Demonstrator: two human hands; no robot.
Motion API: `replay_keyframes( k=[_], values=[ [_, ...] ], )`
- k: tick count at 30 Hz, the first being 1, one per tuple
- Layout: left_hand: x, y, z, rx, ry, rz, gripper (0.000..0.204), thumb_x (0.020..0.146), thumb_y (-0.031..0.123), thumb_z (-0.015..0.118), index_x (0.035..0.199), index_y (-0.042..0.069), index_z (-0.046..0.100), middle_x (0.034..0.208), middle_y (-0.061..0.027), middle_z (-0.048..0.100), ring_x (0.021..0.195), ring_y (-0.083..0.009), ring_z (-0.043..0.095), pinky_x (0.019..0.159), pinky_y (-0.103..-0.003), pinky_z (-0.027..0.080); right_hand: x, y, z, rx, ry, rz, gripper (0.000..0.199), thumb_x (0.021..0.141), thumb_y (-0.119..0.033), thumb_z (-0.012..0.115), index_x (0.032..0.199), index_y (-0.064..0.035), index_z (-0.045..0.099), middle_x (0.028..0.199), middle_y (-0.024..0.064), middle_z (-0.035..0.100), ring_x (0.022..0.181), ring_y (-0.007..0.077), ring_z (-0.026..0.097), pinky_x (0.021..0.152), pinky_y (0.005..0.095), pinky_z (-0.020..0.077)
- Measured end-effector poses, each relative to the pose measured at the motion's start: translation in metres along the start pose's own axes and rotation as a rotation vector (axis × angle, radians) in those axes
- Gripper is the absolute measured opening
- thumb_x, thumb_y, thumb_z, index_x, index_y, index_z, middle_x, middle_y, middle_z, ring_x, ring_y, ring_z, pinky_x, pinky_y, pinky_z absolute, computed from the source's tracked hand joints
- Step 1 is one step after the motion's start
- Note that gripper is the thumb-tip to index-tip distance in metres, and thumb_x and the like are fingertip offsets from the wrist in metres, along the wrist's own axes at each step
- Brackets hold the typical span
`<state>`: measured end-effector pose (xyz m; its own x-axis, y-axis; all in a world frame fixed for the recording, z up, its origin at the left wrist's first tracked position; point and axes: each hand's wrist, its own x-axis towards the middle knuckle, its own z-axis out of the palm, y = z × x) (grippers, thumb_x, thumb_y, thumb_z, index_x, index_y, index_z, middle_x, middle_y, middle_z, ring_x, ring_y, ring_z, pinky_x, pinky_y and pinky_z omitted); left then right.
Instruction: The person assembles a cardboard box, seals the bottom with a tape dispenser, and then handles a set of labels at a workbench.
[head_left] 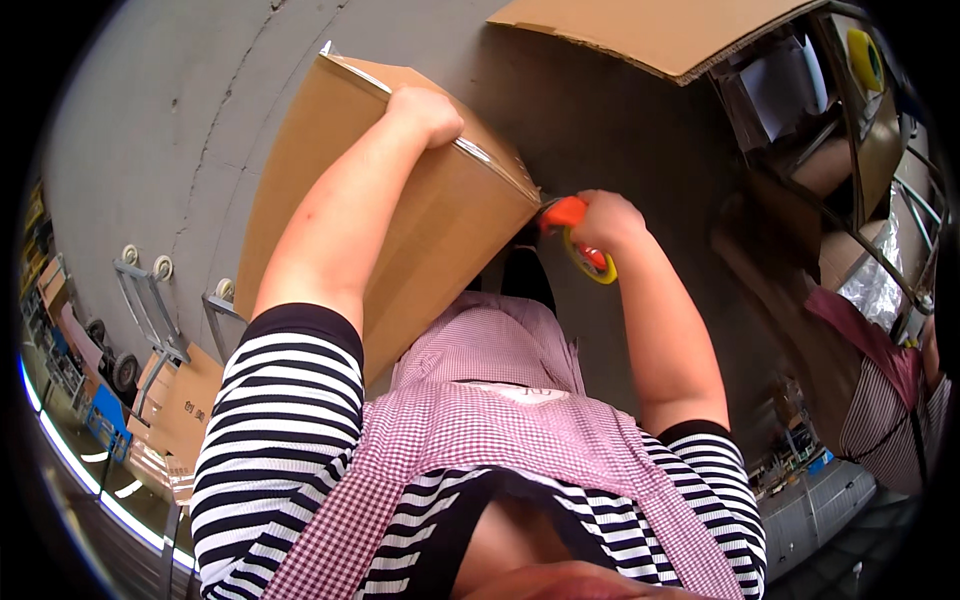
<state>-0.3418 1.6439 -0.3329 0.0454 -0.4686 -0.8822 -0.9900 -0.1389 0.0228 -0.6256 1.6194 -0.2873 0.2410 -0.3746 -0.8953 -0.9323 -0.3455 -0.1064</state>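
A large brown cardboard box [440,220] stands tilted in front of me, with shiny clear tape along its upper edge. My left hand [428,116] is closed over that edge, its fingertips hidden behind the cardboard. Just off the box's right corner, my right hand [608,222] grips an orange tape dispenser [565,213] carrying a yellow-rimmed roll. The dispenser's front end is close to the corner; whether it touches the box I cannot tell.
A flat cardboard sheet [660,35] juts in at the upper right, beside a metal-framed cart holding a yellow tape roll [865,60]. A co-worker in a striped top [885,420] is at the right. At left are a wheeled metal trolley [155,305] and brown cartons [185,405].
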Motion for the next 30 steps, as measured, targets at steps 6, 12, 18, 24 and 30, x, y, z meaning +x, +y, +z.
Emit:
replay_keyframes(
  k=[6, 12, 18, 24, 30],
  values=[
    [0.025, -0.015, 0.038, -0.126, 0.481, 0.122, 0.042, 0.092, 0.035, 0.041, 0.104, 0.011, 0.073, 0.120, -0.0097, 0.067, 0.111, -0.0284, 0.061, 0.097, -0.043, 0.045, -0.018, 0.063, 0.063, -0.071, 0.172, 0.147, 0.076, 0.072, -0.015, 0.069, 0.144, -0.0189, 0.045, 0.116, 0.0142, 0.061, 0.103, 0.0312, 0.064, 0.085, 0.0383, 0.0538],
    [-0.043, 0.025, 0.080, -0.884, 0.850, 0.396, 0.057, 0.093, 0.062, 0.047, 0.101, 0.011, 0.073, 0.111, -0.0066, 0.068, 0.104, -0.0244, 0.061, 0.090, -0.037, 0.048, -0.117, 0.027, 0.081, 0.496, 0.809, -0.420, 0.078, 0.059, -0.005, 0.070, 0.135, -0.0125, 0.054, 0.087, 0.0115, 0.056, 0.075, 0.0308, 0.061, 0.068, 0.0373, 0.0533],
    [-0.180, 0.059, 0.118, -2.268, -0.035, 0.359, 0.078, 0.090, 0.071, 0.045, 0.113, 0.000, 0.067, 0.102, -0.0058, 0.068, 0.096, -0.0137, 0.060, 0.088, -0.029, 0.045, -0.124, -0.052, 0.069, 0.494, 0.882, -0.718, 0.081, 0.055, -0.002, 0.074, 0.133, -0.0082, 0.055, 0.085, 0.0100, 0.058, 0.069, 0.0252, 0.058, 0.060, 0.0337, 0.0512],
    [-0.214, 0.027, 0.132, -1.965, 0.724, 0.386, 0.048, 0.096, 0.042, 0.060, 0.115, -0.001, 0.066, 0.103, -0.0059, 0.069, 0.097, -0.0143, 0.060, 0.092, -0.030, 0.046, -0.115, -0.100, 0.069, 0.390, 0.843, -0.835, 0.082, 0.056, 0.003, 0.072, 0.135, -0.0059, 0.052, 0.085, 0.0112, 0.056, 0.071, 0.0260, 0.057, 0.062, 0.0338, 0.0504],
    [-0.199, -0.020, 0.156, -2.574, 0.228, 0.182, 0.022, 0.094, 0.019, 0.067, 0.102, -0.001, 0.069, 0.101, -0.0076, 0.070, 0.091, -0.0127, 0.062, 0.088, -0.029, 0.049, -0.106, -0.139, 0.085, 0.301, 0.821, -0.872, 0.088, 0.058, 0.001, 0.075, 0.140, -0.0067, 0.046, 0.097, 0.0149, 0.055, 0.080, 0.0304, 0.059, 0.067, 0.0368, 0.0526]
  ],
)
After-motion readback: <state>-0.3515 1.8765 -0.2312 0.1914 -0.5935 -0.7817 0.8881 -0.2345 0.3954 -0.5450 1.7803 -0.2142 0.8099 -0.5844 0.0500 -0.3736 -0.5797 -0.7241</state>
